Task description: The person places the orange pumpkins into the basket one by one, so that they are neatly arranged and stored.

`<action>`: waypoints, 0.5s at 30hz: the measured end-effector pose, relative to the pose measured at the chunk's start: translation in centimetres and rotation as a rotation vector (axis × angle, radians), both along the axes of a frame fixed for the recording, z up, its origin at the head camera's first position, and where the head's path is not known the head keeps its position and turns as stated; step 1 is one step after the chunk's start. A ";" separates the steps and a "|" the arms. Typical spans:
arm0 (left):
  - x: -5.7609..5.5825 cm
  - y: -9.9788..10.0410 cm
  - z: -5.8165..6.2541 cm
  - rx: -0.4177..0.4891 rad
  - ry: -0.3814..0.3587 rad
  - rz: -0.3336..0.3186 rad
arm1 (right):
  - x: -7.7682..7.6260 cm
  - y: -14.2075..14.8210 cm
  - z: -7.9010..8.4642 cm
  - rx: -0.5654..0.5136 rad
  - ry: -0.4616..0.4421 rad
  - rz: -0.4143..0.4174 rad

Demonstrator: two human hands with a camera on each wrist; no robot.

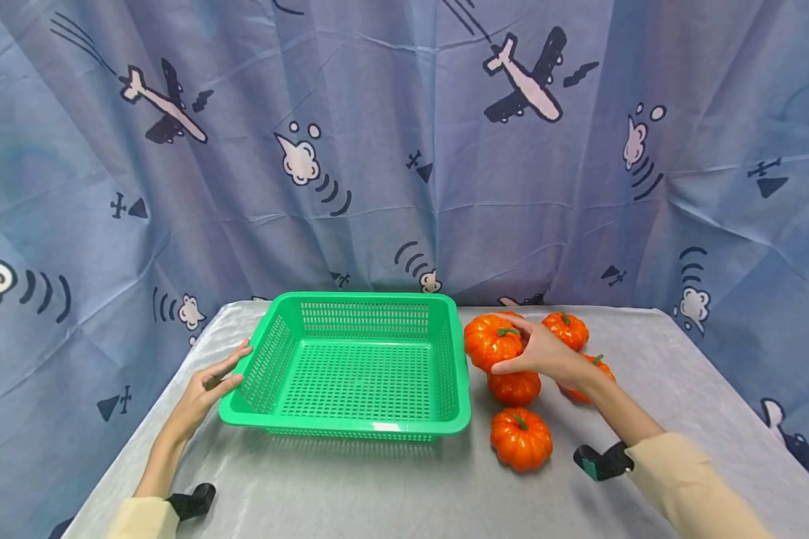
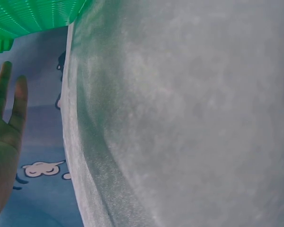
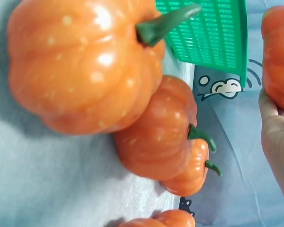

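A green plastic basket with perforated walls stands on the table, its inside bare. At its left rim is my left hand, with the fingertips right at the edge and the fingers extended. In the left wrist view two straight fingers show below the basket's wall. My right hand grips a small orange pumpkin with a green stem, held up beside the basket's right rim. The right wrist view shows this pumpkin raised off the table, with fingers under it.
Below the held pumpkin sits another pumpkin, and one lies nearer the front. Two more, a far pumpkin and a partly hidden pumpkin, are right of my hand. A patterned blue curtain hangs behind the grey-white table.
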State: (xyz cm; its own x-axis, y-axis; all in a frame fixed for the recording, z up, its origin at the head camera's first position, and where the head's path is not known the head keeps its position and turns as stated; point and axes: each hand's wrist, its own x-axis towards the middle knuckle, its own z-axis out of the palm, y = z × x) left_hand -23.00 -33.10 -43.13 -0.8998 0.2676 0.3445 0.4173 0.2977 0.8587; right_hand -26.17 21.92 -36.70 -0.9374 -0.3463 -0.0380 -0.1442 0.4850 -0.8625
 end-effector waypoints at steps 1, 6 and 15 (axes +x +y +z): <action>0.0 0.0 0.0 0.000 0.001 0.002 | -0.1 -0.2 0.1 -0.009 -0.005 0.001; -0.1 -0.1 -0.1 0.001 0.002 0.007 | -0.4 -1.0 0.3 -0.057 -0.027 0.041; 0.0 0.0 -0.1 -0.005 0.003 0.016 | -1.0 -2.2 0.5 -0.069 -0.008 0.070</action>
